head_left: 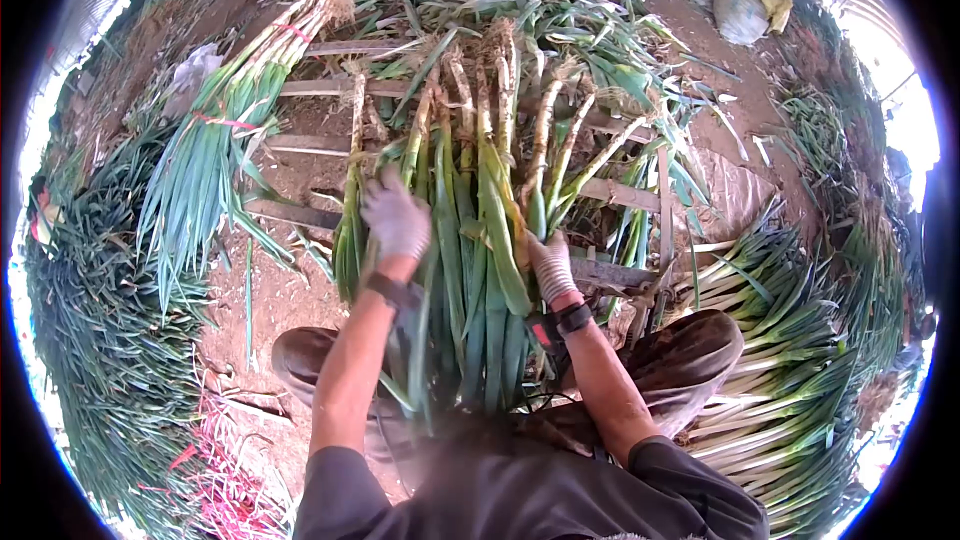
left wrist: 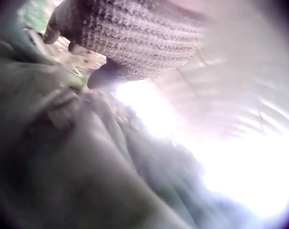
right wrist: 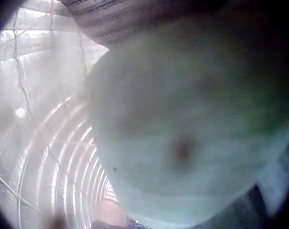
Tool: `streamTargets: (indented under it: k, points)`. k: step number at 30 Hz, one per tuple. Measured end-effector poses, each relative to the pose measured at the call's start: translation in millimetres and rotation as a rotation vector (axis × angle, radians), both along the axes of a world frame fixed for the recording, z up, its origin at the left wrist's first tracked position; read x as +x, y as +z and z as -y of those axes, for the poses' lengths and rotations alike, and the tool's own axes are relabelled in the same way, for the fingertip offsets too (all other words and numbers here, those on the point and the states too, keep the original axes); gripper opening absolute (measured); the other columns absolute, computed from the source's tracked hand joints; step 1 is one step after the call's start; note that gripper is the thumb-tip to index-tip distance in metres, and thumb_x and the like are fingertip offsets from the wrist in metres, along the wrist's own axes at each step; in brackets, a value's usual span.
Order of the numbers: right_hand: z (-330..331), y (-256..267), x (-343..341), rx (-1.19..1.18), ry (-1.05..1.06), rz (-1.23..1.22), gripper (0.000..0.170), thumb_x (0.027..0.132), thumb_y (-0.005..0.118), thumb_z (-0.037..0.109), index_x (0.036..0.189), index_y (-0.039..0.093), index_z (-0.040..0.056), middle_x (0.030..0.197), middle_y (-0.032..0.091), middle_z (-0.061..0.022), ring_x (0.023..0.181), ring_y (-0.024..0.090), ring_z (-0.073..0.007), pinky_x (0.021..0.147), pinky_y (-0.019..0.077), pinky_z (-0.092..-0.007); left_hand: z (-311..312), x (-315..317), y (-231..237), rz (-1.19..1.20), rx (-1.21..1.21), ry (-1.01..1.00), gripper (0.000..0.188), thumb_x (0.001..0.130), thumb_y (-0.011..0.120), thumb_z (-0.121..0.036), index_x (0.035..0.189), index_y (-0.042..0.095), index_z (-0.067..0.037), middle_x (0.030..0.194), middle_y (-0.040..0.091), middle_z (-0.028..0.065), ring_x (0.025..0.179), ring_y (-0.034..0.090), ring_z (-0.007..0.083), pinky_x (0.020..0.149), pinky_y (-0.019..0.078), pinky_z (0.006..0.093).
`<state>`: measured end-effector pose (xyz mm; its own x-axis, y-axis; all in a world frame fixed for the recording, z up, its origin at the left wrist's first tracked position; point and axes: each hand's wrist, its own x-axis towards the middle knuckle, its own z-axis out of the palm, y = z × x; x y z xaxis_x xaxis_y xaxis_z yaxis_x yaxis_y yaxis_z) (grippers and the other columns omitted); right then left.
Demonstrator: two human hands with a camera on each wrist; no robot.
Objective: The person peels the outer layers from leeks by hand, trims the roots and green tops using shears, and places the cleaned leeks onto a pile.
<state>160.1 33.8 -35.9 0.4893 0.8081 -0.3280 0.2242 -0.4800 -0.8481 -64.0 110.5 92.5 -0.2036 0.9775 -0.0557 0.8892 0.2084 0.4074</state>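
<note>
Large green onions (head_left: 490, 270) lie in a loose row in front of the person, roots away and leaves toward the lap. The left hand (head_left: 397, 215), in a knitted glove, is blurred over the left of the row, its fingers loosely spread and nothing visible in their grasp. In the left wrist view, a gap shows between its thumb and fingers. At the row's right side, the gloved right hand (head_left: 552, 268) grips green onion stalks near where the leaves begin. A broad pale leaf (right wrist: 182, 109) fills much of the right wrist view, hiding that hand's fingertips.
A tied green onion bundle (head_left: 225, 135) lies at the upper left. Wooden slats (head_left: 620, 195) run beneath the row. Piles of green onions (head_left: 110, 240) flank the person on both sides. Red and pink ties (head_left: 230, 470) lie at lower left; sacks (head_left: 735, 0) sit at the far right.
</note>
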Motion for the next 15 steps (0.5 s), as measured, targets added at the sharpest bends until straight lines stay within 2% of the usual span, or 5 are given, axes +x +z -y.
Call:
streamTargets:
  k: [1, 2, 7, 13, 15]
  points:
    - [0.6, 5.3, -2.2, -0.008, 0.048, 0.042, 0.061, 0.083, 0.076, 0.041, 0.117, 0.057, -0.0061, 0.105, 0.069, -0.0286, 0.101, 0.067, -0.0412, 0.089, 0.052, -0.0417, 15.1, 15.6, -18.9, -0.08, 0.246, -0.208, 0.063, 0.086, 0.065, -0.015, 0.143, 0.037, -0.006, 0.146, 0.044, 0.0219, 0.143, 0.032, 0.0381, 0.119, 0.0281, 0.055]
    - [1.8, 11.6, -2.2, -0.016, 0.097, 0.084, 0.063, 0.084, 0.074, 0.043, 0.119, 0.056, -0.0063, 0.107, 0.067, -0.0312, 0.106, 0.065, -0.0447, 0.091, 0.0511, -0.0427, 27.0, 34.3, -13.4, -0.063, 0.175, -0.329, 0.065, 0.087, 0.064, -0.02, 0.146, 0.038, -0.01, 0.15, 0.041, 0.0184, 0.147, 0.027, 0.0373, 0.121, 0.0222, 0.0568]
    - [32.1, 46.0, 29.6, 0.172, 0.239, -0.376, 0.043, 0.093, 0.068, 0.031, 0.113, 0.061, -0.0057, 0.098, 0.069, -0.0106, 0.087, 0.06, -0.0143, 0.079, 0.0511, -0.0314, 41.3, 54.4, -61.7, 0.008, 0.096, -0.558, 0.067, 0.08, 0.07, -0.021, 0.142, 0.046, -0.012, 0.139, 0.052, 0.0133, 0.138, 0.04, 0.0353, 0.117, 0.0165, 0.065]
    - [82.7, 34.9, 100.4, 0.122, -0.028, 0.715, 0.059, 0.081, 0.077, 0.033, 0.128, 0.057, 0.0041, 0.119, 0.064, -0.0201, 0.106, 0.063, -0.0342, 0.089, 0.0523, -0.0428, 38.3, -5.9, -54.6, -0.421, 0.017, -0.619, 0.068, 0.079, 0.074, -0.02, 0.141, 0.046, -0.013, 0.142, 0.053, 0.0106, 0.143, 0.037, 0.0281, 0.118, 0.0146, 0.0645]
    - [105.6, 62.6, 115.8, -0.091, -0.054, 0.724, 0.069, 0.078, 0.078, 0.036, 0.133, 0.053, 0.0029, 0.123, 0.061, -0.0242, 0.111, 0.059, -0.0395, 0.095, 0.0491, -0.047, 25.4, -33.0, -62.1, -0.43, -0.008, -0.635, 0.069, 0.079, 0.075, -0.018, 0.141, 0.047, -0.014, 0.143, 0.053, 0.0078, 0.145, 0.036, 0.0264, 0.118, 0.0136, 0.064]
